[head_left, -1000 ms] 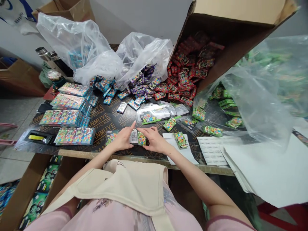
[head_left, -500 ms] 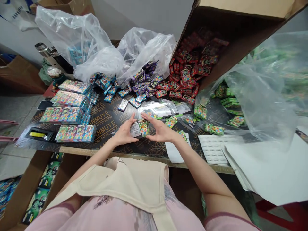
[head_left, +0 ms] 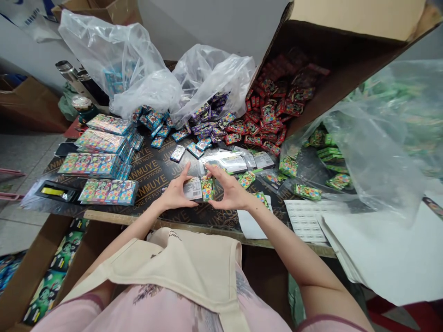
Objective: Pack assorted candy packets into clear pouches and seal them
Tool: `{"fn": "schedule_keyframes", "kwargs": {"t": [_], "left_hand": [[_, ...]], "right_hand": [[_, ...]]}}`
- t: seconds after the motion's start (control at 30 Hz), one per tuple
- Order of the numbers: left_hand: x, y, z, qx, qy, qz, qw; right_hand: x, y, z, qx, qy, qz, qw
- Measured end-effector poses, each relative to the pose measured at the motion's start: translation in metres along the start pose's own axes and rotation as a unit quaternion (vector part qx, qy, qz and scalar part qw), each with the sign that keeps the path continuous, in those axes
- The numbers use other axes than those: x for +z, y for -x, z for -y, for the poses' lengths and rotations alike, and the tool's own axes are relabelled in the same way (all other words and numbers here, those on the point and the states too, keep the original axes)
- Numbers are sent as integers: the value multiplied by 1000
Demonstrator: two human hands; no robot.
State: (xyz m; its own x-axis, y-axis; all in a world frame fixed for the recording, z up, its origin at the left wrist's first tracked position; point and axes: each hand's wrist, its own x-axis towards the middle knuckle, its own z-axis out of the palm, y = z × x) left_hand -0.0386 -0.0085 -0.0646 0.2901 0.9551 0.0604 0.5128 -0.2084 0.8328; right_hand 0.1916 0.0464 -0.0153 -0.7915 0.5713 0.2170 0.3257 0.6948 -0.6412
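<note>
My left hand (head_left: 175, 192) grips the left end of a short row of small card boxes, its thumb and fingers on opposite edges. The box on that side shows a grey face with a barcode (head_left: 193, 190). Against it lies a green patterned box (head_left: 207, 189), which my right hand (head_left: 229, 190) pinches between thumb and fingers. Just behind my hands, flat grey packs in clear wrap (head_left: 233, 163) lie on the table. A loose green box (head_left: 247, 179) is close to my right fingers.
Wrapped stacks of packs (head_left: 89, 163) stand at left, near a black tray (head_left: 57, 192). Blue boxes (head_left: 151, 119), purple boxes (head_left: 208, 125) and red boxes (head_left: 268, 115) are heaped behind. At right lie a plastic bag (head_left: 375, 157), a label sheet (head_left: 306, 216) and white paper (head_left: 384, 253).
The boxes and both hands have shifted very slightly; the grip looks much the same. The whole view has tilted a little.
</note>
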Motion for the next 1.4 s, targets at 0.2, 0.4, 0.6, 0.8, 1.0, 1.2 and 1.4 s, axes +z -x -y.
{"fn": "schedule_keyframes", "kwargs": {"t": [0.2, 0.4, 0.6, 0.8, 1.0, 1.2, 1.4], "left_hand": [[1, -8, -7, 5, -16, -70, 997], [29, -26, -16, -121, 246, -263, 925], [56, -22, -26, -126, 532, -207, 811], [47, -25, -34, -194, 628, -151, 738], [38, -33, -28, -290, 629, -151, 705], [33, -41, -34, -298, 590, -128, 739], [52, -45, -44, -189, 552, -305, 753]], "right_hand": [[11, 3, 0, 57, -54, -76, 994], [57, -20, 12, 262, -240, -335, 873], [63, -40, 4, 364, -385, -418, 738], [54, -33, 10, 383, -480, -427, 664], [45, -16, 15, 353, -579, -387, 624], [46, -10, 7, 405, -542, -386, 627], [52, -9, 4, 367, -529, -423, 638]]}}
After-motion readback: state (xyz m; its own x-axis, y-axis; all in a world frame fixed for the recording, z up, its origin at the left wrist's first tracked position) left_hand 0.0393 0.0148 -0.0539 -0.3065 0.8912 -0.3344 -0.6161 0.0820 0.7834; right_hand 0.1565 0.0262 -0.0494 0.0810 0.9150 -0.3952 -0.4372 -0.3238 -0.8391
